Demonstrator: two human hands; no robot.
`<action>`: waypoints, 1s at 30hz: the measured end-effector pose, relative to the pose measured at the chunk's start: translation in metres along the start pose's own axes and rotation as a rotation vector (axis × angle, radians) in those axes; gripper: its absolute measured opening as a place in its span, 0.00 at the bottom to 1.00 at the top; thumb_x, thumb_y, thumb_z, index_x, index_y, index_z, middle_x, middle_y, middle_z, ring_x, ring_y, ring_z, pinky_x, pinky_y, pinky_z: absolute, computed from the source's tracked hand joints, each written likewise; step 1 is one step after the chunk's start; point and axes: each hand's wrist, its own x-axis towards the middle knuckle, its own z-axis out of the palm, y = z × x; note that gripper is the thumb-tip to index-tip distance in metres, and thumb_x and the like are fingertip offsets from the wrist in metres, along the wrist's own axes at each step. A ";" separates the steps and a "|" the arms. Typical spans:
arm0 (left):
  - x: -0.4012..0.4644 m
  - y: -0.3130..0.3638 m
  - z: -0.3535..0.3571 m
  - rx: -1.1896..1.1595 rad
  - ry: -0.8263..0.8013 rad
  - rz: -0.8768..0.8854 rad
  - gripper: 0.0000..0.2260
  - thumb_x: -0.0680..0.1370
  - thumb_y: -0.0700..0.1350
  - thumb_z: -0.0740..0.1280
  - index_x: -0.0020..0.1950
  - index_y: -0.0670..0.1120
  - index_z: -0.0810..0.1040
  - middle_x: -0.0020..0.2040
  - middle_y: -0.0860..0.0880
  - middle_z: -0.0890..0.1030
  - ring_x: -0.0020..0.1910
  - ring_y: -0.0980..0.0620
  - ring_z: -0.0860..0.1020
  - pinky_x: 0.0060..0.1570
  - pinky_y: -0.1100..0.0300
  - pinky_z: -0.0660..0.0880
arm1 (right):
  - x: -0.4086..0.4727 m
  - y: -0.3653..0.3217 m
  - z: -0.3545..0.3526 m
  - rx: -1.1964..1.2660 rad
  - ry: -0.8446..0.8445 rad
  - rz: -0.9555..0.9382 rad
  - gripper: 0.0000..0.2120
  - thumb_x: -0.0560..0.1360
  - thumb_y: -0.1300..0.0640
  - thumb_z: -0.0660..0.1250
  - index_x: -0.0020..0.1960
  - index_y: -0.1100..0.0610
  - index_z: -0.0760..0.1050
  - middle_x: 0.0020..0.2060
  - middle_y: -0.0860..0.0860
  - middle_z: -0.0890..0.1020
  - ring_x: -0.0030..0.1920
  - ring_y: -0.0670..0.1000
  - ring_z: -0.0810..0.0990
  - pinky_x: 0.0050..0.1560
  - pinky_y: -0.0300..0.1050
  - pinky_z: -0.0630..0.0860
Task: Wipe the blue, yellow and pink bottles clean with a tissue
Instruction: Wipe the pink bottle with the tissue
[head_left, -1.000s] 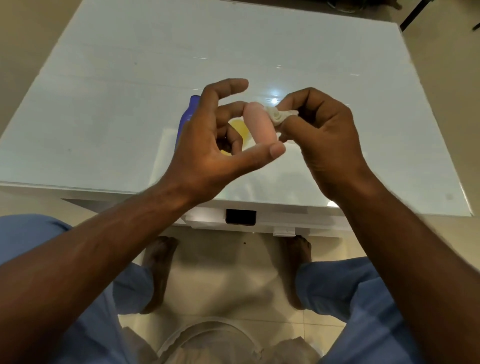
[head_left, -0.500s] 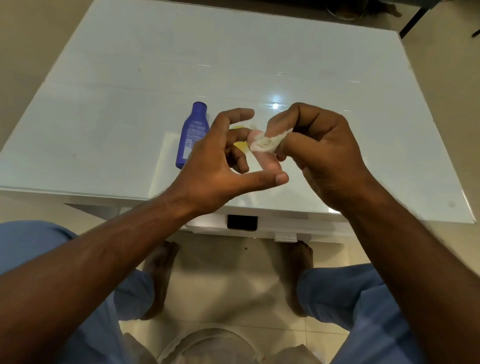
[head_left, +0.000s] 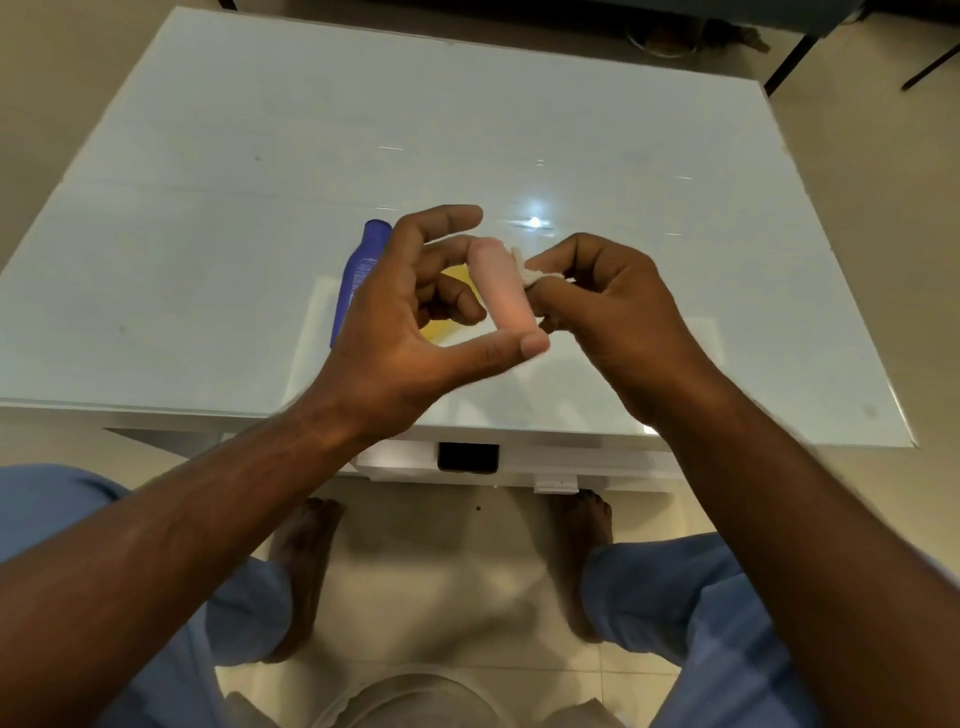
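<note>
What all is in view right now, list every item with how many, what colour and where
pink bottle: one, pink, held up in the left hand above the table's near part
tissue: one, white, wadded in the right hand's fingers, against the pink bottle
blue bottle: one, blue, lying on the table, partly behind the left hand
yellow bottle: one, yellow, on the table, mostly hidden
table: one, white, glossy
left hand: one, holding the pink bottle
right hand: one, pinching the tissue
</note>
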 end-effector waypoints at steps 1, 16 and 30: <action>0.002 0.000 -0.001 -0.045 0.019 -0.008 0.42 0.66 0.56 0.80 0.75 0.47 0.66 0.66 0.49 0.78 0.58 0.47 0.82 0.56 0.54 0.81 | -0.001 0.001 0.002 0.030 -0.033 0.028 0.01 0.79 0.60 0.72 0.49 0.57 0.83 0.43 0.50 0.86 0.44 0.49 0.85 0.46 0.44 0.81; 0.003 -0.012 0.001 0.189 -0.174 -0.123 0.47 0.63 0.66 0.76 0.78 0.58 0.59 0.69 0.60 0.72 0.63 0.57 0.77 0.56 0.64 0.80 | -0.004 -0.003 0.005 0.171 0.068 -0.017 0.03 0.79 0.61 0.72 0.53 0.57 0.83 0.50 0.54 0.86 0.48 0.52 0.86 0.50 0.47 0.84; 0.005 0.001 -0.011 0.131 -0.120 -0.051 0.41 0.65 0.65 0.72 0.76 0.52 0.67 0.66 0.57 0.75 0.63 0.58 0.78 0.56 0.69 0.77 | 0.000 0.000 0.012 0.127 0.155 -0.181 0.05 0.76 0.61 0.72 0.50 0.54 0.84 0.46 0.53 0.87 0.48 0.56 0.86 0.50 0.49 0.84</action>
